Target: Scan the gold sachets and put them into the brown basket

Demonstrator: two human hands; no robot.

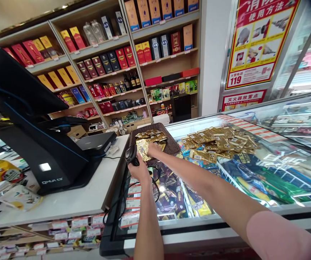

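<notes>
My left hand is closed around the handle of a black barcode scanner, whose head points up and away from me. Just to its right, my right hand pinches a shiny gold packet over the near side of a brown woven basket. More gold packets lie inside that basket. A black cable loops below my hands across the freezer glass. To the right, a loose heap of similar gold packets rests on the glass top.
A glass-topped chest freezer holds bagged goods beneath my arms. On the white counter at left stands a black checkout terminal. Behind, tall shelves carry boxes and bottles. A red fire-safety poster hangs at right.
</notes>
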